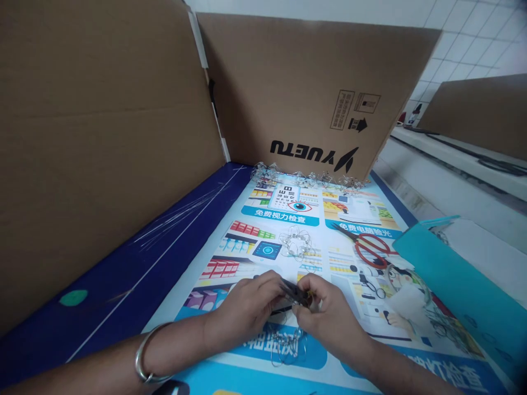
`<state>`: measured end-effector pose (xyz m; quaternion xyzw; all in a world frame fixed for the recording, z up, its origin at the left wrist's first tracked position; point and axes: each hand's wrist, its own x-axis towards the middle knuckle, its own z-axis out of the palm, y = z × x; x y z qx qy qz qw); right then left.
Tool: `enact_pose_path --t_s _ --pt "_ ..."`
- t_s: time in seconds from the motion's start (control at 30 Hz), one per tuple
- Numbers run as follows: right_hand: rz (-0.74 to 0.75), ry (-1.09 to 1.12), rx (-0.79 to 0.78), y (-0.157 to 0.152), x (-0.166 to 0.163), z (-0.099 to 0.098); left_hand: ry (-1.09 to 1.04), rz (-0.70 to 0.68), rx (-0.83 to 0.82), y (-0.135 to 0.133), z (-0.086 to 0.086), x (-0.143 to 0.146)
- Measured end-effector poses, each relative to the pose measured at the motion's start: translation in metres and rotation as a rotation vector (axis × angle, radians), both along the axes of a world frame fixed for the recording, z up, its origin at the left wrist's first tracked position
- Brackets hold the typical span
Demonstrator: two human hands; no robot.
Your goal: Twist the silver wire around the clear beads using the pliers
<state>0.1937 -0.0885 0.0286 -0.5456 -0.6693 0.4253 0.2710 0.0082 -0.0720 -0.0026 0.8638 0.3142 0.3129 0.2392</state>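
Note:
My left hand [257, 299], with a metal bangle at its wrist, is closed around dark-jawed pliers [294, 292]. Their tips point right, towards my right hand [325, 310]. That hand's fingers are pinched together at the jaws on thin wire, most of it hidden by the fingertips. Just below both hands is a looped wire piece [288, 345]; whether it joins the pinched wire I cannot tell. Beyond the hands a similar wire flower with clear beads [297, 242] lies on the printed sheet [255, 269].
Red-handled scissors [368, 247] lie to the right. Beside them are a teal folded box [461, 285] and a tangle of wire [442, 323]. Wire flowers [313, 180] line the foot of the cardboard panel [304, 88]. Loose straight wires [177, 216] lie on the left.

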Motion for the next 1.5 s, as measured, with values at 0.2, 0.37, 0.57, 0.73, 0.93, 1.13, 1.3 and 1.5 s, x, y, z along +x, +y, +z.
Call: enact_pose_path --t_s 0.2,0.37,0.57,0.73,0.93,1.13,1.3,1.5 --pt "0.006 0.029 -0.043 0.000 -0.001 -0.001 0.042 -0.011 -0.033 -0.001 0.001 0.000" --pt "-0.008 0.107 -0.098 0.001 -0.002 0.005 0.026 0.078 -0.101 -0.004 -0.001 0.000" --pt "0.127 0.137 -0.018 0.003 0.006 0.008 0.083 0.110 -0.022 -0.004 -0.004 -0.001" --pt "0.267 0.103 0.142 0.006 0.018 0.007 0.069 0.081 0.057 -0.003 -0.005 -0.002" --pt "0.269 -0.067 0.190 0.009 0.025 0.000 0.137 0.085 0.083 -0.003 -0.001 -0.003" --pt "0.135 -0.216 0.163 0.016 0.029 0.006 0.101 0.063 0.076 -0.002 0.000 -0.004" --pt "-0.063 -0.122 0.259 0.018 0.040 0.005 0.045 0.036 0.053 0.000 0.000 -0.005" --pt "-0.106 -0.127 0.328 0.014 0.044 -0.014 0.022 0.056 0.041 0.001 -0.001 -0.008"
